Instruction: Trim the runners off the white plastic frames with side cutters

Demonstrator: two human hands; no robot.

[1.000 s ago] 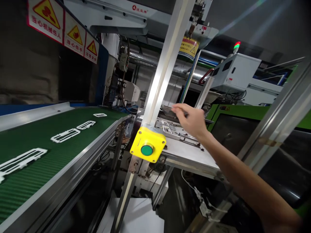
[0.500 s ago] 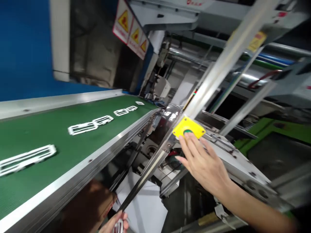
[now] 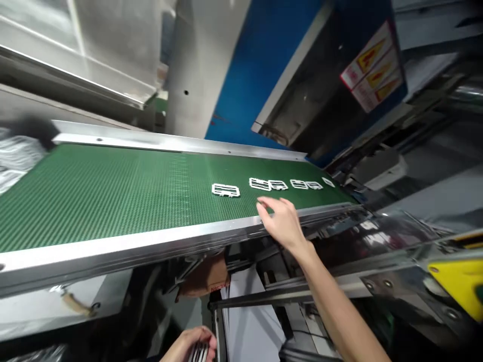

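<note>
My right hand (image 3: 282, 221) reaches over the near rail of a green conveyor belt (image 3: 151, 196). Its thumb and fingers are apart, with nothing between them. Just beyond its fingertips lies a small white plastic frame (image 3: 225, 190) with slots. Farther along the belt are more such frames: one touching pair (image 3: 260, 184), another pair (image 3: 299, 184) and a single one (image 3: 328, 182) near the far end. Low in the view, below the belt, my left hand (image 3: 196, 344) is curled around white slotted frames (image 3: 198, 353); how many it holds I cannot tell.
A metal rail (image 3: 132, 241) edges the belt. A yellow button plate (image 3: 460, 281) is at the right. Behind the belt stands a blue machine housing (image 3: 260, 65) with a warning sign (image 3: 373, 70). White parts (image 3: 18, 153) are heaped at left; a brown sack (image 3: 206, 279) lies below.
My right hand has left the green button on the yellow plate and moved over the belt's edge. The view has swung left. My left hand still holds white frames.
</note>
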